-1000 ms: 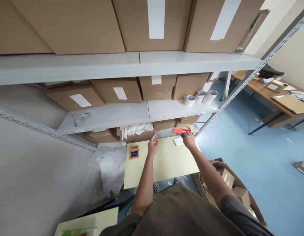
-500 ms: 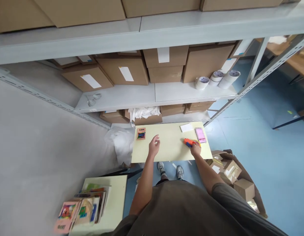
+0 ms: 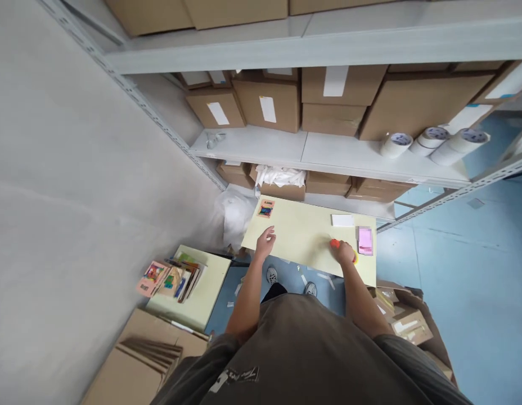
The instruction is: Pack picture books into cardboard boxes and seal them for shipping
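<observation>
My right hand (image 3: 344,253) is wrapped around an orange tape dispenser (image 3: 334,243) at the right part of the pale yellow table (image 3: 301,228). Most of the dispenser is hidden under my fingers; a bit of yellow shows by the wrist. Over the table's left front part, my left hand (image 3: 265,243) is empty, its fingers loosely bent and apart. A pink packet (image 3: 365,241) lies just right of my right hand, with a white box (image 3: 342,220) behind it. At the table's far left corner is a small picture book or card (image 3: 266,208) with a pink border.
Shelving (image 3: 278,147) with cardboard boxes (image 3: 341,119) and tape rolls (image 3: 396,145) stands beyond the table. A large open carton (image 3: 430,315) of small boxes is at right. Books (image 3: 183,277) sit on a side table (image 3: 210,287) at left, near flattened cardboard (image 3: 130,360).
My view has swung left and shows more of the left side. My right hand has turned over the tape dispenser, covering more of it. My left hand stays empty over the table.
</observation>
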Motion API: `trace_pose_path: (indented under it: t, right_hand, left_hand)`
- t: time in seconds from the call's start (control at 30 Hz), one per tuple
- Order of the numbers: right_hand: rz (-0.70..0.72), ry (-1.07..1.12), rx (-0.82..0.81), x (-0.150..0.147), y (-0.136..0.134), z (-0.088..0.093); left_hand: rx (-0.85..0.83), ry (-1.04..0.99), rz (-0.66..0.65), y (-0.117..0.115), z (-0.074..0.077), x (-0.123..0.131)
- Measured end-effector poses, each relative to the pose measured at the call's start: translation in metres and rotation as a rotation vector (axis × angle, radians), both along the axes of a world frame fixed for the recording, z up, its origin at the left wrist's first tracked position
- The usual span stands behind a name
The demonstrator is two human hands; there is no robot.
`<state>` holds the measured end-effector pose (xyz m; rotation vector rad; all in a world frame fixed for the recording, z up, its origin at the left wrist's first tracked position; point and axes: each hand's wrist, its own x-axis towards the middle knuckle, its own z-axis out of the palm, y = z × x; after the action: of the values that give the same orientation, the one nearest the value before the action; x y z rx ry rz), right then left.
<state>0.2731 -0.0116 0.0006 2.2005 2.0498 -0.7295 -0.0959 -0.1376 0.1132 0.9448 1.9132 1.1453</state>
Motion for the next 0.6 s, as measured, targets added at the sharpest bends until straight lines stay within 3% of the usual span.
trace_pose_path:
  t: [0.13, 0.3, 0.43, 0.6]
  right_hand:
    - [0.149, 0.256, 0.185, -0.07, 0.016, 0.035]
    - [0.349, 0.495, 0.273, -0.206, 0.028, 0.062]
    - [0.515, 0.567, 0.252, -0.33, 0.023, 0.065]
    - [0.673, 0.569, 0.179, -0.469, 0.013, 0.049]
  left_hand:
    - [0.015, -0.014, 0.163, -0.014, -0.009, -0.04]
    - [0.022, -0.107, 0.301, -0.031, -0.027, -0.106]
    - [0.053, -0.123, 0.417, -0.049, -0.045, -0.182]
    - [0.035, -0.188, 0.522, -0.06, -0.076, -0.285]
